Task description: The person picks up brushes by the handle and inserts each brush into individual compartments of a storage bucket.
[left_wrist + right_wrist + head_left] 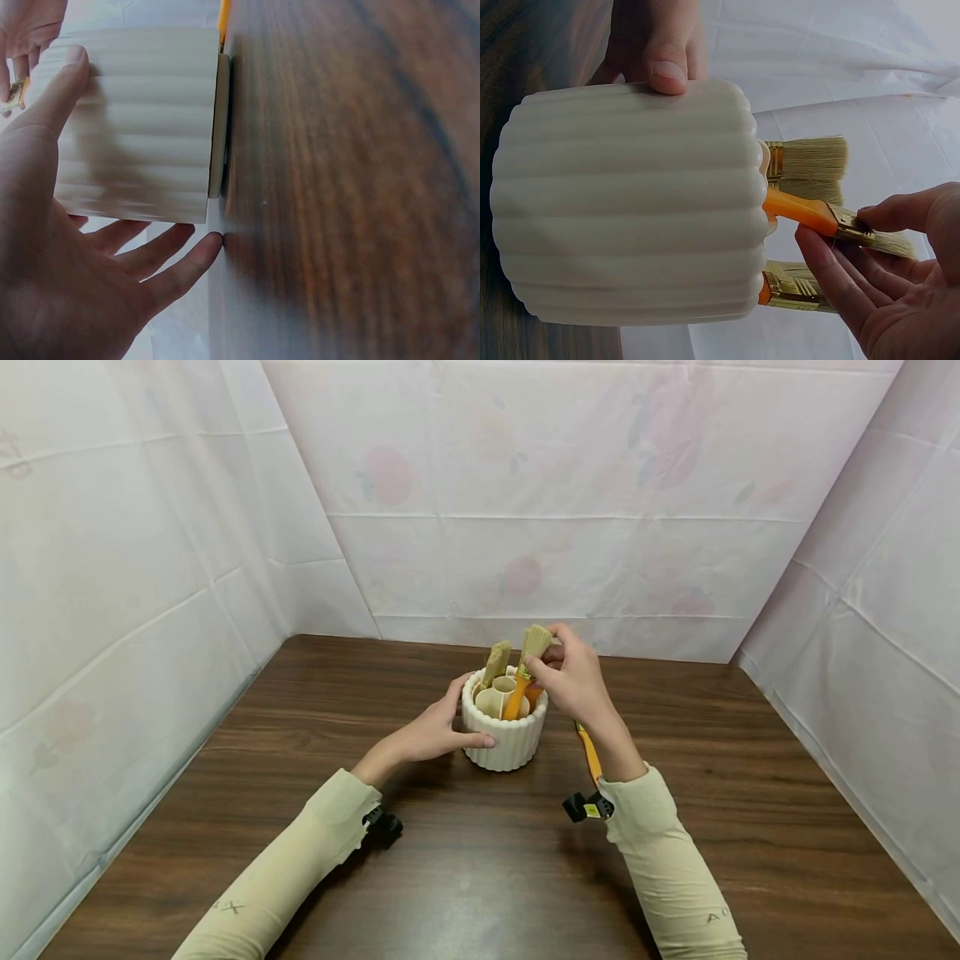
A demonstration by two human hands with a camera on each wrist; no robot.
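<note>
A ribbed white pot (504, 739) stands on the dark wooden table (465, 868) just below the middle of the head view, with the person's hands on either side of it. The left hand (435, 733) rests against the pot's left wall with the fingers nearly straight and the thumb laid along its front; in the left wrist view the thumb (52, 94) lies flat on the ribs at the upper left of the frame while the other fingers spread out below the pot, so this hand steadies the pot rather than closing round it. The right hand (573, 681) is above the pot's right rim and pinches a paintbrush (525, 672) with an orange handle at its metal band; the right wrist view shows the fingertips (821, 251) pressed on that band at the right of the frame, the handle end down inside the pot and the bristles pointing out. Two more brushes (806, 159) stand in the pot beside it, bristles up. Another orange handle (590, 753) lies on the table just right of the pot, partly hidden under the right wrist. Pale patterned sheets (570, 502) wall in the table at the back and sides.
</note>
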